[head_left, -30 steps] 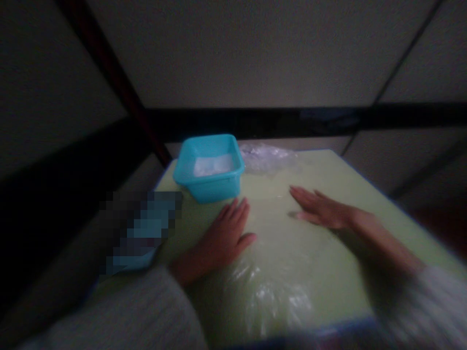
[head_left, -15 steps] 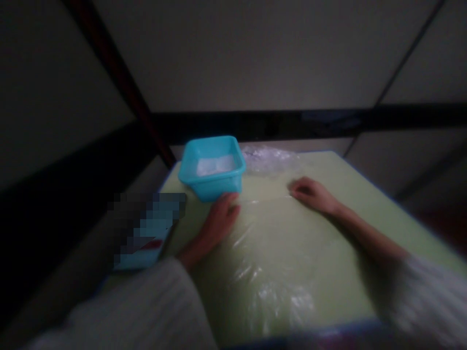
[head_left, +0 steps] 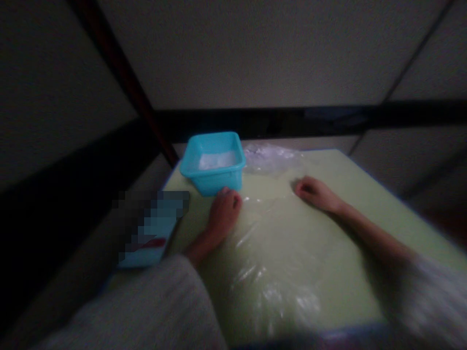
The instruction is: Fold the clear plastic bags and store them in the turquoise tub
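A clear plastic bag [head_left: 277, 262] lies flat on the table, wrinkled and shiny toward its near end. At its far left corner my left hand [head_left: 225, 211] is closed, the fingers pinched at the film, just in front of the turquoise basin [head_left: 219, 181]. My right hand [head_left: 316, 193] is closed too, with curled fingers at the bag's far right corner. The fingertips of both hands are partly hidden, and the picture is dim and blurred. White sheets or packets [head_left: 218, 160] lie inside the basin.
More crumpled clear plastic [head_left: 272, 158] lies at the back, right of the basin. A pale blue flat item, partly pixelated [head_left: 149, 255], is at the table's left edge. The yellow-green table [head_left: 350, 272] has a blue edge, with a wall panel [head_left: 255, 58] behind.
My left hand's fingers have curled from a looser pose into a closed one. My right hand has shifted slightly to the right. The view has tilted a little.
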Available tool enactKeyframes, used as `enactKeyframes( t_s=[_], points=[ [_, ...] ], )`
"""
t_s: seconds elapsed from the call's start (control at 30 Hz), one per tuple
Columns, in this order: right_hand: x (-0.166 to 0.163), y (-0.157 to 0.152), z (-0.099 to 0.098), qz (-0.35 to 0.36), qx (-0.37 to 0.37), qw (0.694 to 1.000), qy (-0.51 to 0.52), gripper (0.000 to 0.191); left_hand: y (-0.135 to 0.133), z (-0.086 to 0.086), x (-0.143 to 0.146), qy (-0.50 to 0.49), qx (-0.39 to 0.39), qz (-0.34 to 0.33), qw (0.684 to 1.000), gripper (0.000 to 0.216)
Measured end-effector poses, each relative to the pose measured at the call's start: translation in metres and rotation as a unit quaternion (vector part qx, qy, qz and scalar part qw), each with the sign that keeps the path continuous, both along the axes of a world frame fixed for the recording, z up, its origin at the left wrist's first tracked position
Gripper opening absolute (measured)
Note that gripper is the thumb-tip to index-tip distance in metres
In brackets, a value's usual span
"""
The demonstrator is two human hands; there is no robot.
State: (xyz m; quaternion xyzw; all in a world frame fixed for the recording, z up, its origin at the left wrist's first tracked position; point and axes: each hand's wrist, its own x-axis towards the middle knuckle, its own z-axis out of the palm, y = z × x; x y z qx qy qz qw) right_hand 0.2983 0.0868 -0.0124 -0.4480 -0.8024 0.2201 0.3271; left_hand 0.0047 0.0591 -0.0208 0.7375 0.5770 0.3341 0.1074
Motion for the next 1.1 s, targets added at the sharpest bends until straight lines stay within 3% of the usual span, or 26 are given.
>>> enactKeyframes(
  t_s=[0.27,0.47,0.73,1.1],
  points=[
    [-0.002,-0.009,0.004,-0.004,-0.011,0.999,0.040,0.019,-0.011,0.012,0.005,-0.097,0.019,-0.014,0.995,0.017],
    [-0.007,-0.021,0.021,-0.014,0.014,0.998,0.056,0.017,-0.035,0.024,0.009,-0.136,0.043,-0.074,0.987,0.014],
    [-0.002,-0.034,0.036,0.001,0.047,0.999,-0.003,0.029,-0.063,0.023,0.007,-0.033,0.067,-0.220,0.973,0.014],
    [-0.031,-0.067,0.045,0.200,0.064,0.959,-0.188,0.047,-0.078,0.024,0.011,0.080,0.101,-0.307,0.943,0.022]
  ],
)
